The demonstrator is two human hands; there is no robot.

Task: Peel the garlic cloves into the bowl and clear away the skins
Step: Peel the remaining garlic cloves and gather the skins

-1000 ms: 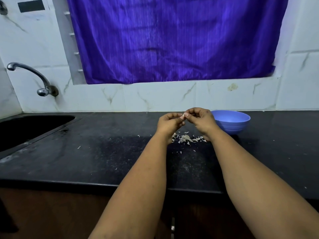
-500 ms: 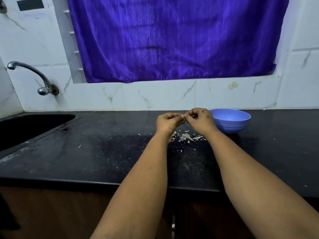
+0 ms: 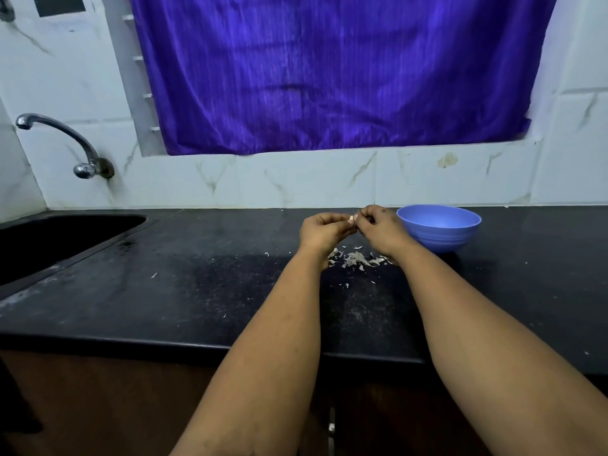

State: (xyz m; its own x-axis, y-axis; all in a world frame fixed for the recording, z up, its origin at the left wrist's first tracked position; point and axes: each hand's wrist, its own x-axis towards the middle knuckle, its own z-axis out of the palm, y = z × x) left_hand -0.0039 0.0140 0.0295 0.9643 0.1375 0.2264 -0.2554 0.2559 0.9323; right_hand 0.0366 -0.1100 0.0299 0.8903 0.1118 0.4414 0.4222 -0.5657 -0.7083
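Together above the table (image 3: pixel 197 291), the left hand (image 3: pixel 324 229) pinches a garlic clove (image 3: pixel 351 220) while the right hand (image 3: pixel 381 225) picks at its skin, held over the heap of skins (image 3: pixel 357 259) so scraps land there; the bowl (image 3: pixel 439 232) waits just beside the right hand.

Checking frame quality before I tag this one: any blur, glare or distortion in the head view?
Head view: wide-angle bend at the edges; the purple curtain looks slightly smeared; soft sheen on the black counter near the sink; a bluish cast overall. The hands are small and far, so the garlic clove between them is hardly resolved.
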